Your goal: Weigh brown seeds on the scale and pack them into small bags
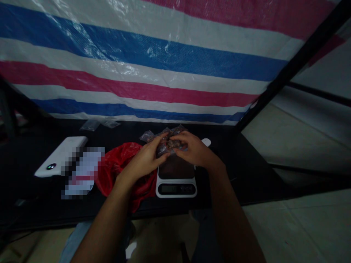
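A clear plastic bag with brown, dried-looking pieces in it sits over the back of a white kitchen scale. My left hand curves round the bag's left side, with thumb and fingers touching the plastic. From the right, my right hand grips the bag, its fingers bent over the top and its thumb lower down. The scale's dark plate shows in front of the bag, and its display is too dim to read. Beneath my left forearm lies a crumpled red plastic bag.
A white device with a small lit display lies at left, beside a pixelated packet. Small clear bags lie at the back of the black table. A white rounded object is behind my right hand. A striped sheet hangs behind.
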A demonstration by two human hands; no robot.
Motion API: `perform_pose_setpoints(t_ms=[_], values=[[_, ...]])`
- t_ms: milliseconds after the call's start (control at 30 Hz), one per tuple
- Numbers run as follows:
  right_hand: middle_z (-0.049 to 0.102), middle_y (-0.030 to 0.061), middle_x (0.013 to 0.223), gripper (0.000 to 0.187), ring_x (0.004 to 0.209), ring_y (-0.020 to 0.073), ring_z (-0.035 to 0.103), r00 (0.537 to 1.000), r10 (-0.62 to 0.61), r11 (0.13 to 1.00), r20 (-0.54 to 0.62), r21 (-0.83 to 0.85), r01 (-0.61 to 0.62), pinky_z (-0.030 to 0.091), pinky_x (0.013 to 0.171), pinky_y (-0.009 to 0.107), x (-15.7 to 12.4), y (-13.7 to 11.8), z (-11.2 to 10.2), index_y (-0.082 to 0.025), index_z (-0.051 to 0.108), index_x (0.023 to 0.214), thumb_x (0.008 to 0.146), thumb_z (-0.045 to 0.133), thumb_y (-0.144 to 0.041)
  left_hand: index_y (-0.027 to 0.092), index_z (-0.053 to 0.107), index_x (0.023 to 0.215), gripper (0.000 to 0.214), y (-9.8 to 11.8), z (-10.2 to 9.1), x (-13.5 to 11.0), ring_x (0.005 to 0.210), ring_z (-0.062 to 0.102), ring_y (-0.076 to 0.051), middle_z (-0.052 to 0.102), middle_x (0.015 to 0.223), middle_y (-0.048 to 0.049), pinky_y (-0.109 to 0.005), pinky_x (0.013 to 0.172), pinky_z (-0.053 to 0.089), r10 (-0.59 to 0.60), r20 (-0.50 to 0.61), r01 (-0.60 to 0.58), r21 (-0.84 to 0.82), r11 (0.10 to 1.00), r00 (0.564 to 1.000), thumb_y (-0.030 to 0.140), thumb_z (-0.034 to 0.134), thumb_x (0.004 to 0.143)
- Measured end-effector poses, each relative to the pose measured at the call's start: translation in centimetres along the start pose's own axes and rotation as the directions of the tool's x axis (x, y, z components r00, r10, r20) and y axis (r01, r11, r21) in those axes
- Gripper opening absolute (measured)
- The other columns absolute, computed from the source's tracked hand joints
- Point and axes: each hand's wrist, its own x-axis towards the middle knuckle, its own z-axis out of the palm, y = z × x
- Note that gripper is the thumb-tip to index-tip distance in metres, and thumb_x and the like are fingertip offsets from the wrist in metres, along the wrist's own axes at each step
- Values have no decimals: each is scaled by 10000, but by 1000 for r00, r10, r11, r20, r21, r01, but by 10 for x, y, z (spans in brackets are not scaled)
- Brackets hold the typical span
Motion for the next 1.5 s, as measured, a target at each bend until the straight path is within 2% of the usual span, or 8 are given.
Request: perform_pose_setpoints(t_ms=[233, 367, 533, 867, 1067, 1200, 1367, 1500], values=[[630, 88, 1234, 426, 1048, 204, 614, 1000, -22, 999, -10, 24, 22, 498, 921, 367, 6, -14, 2, -224, 649, 1298, 888, 622, -112, 180, 313, 1565, 717, -3, 2, -1, 1344, 563, -282, 524, 1519, -153, -430, 1132, 454, -11, -41, 9, -57, 998, 999, 361, 600, 933], [713, 62, 1042, 199, 882, 186, 627, 994, 37, 999, -107, 3, -37, 487, 823, 345, 13, -23, 6, -207, 709, 1117, 950, 630, -282, 167, 201, 1601, 756, 0, 3, -2, 1428, 472, -276, 461, 1564, -159, -438, 1200, 372, -22, -84, 14, -94, 995, 996, 409, 549, 976], [710, 62, 985, 200, 875, 188, 625, 982, -19, 999, -188, -37, 12, 475, 818, 353, 16, -28, 7, -207, 741, 1085, 963, 624, -313, 177, 165, 1610, 761, 1, 6, -2, 1510, 336, -283, 327, 1641, -157, -446, 1250, 282, 23, -136, -46, -167, 985, 990, 440, 528, 995], [697, 60, 985, 237, 845, 178, 636, 962, -18, 989, -271, 137, 57, 507, 759, 340, 15, -28, 4, -204, 729, 1116, 937, 641, -332, 225, 154, 1619, 880, 1, 10, -2, 1315, 550, -302, 540, 1435, -150, -470, 1140, 431, 25, -221, -81, -246, 966, 975, 435, 656, 928], [695, 46, 905, 244, 806, 169, 655, 970, 133, 904, -206, 426, -33, 543, 740, 325, 7, -18, -6, -185, 648, 948, 809, 765, -347, 243, 249, 1599, 862, 5, 7, -2, 919, 706, -255, 698, 1151, -104, -391, 818, 607, -101, -209, 22, -347, 938, 973, 438, 697, 888], [683, 55, 1037, 382, 911, 172, 671, 979, 108, 878, -175, 478, -11, 552, 799, 316, -4, -9, -20, -212, 600, 1096, 764, 781, -266, 249, 244, 1600, 851, 5, 7, -3, 677, 674, -204, 711, 948, -63, -327, 615, 590, -132, -196, 50, -374, 926, 972, 442, 683, 897], [714, 61, 1024, 305, 942, 201, 681, 988, 108, 972, 111, 198, -128, 531, 827, 336, -8, 1, -16, -188, 670, 1055, 758, 735, -157, 223, 299, 1572, 904, 4, 8, 0, 783, 687, -210, 691, 1084, -101, -366, 744, 601, -90, -319, 2, -266, 964, 944, 442, 768, 831], [744, 68, 980, 293, 927, 222, 691, 955, 200, 975, 220, 52, -216, 522, 822, 343, -5, 7, -4, -172, 705, 1000, 721, 793, -147, 204, 307, 1557, 926, 2, 7, 1, 913, 692, -230, 670, 1165, -112, -391, 847, 592, -45, -378, -27, -182, 983, 925, 456, 789, 808]])
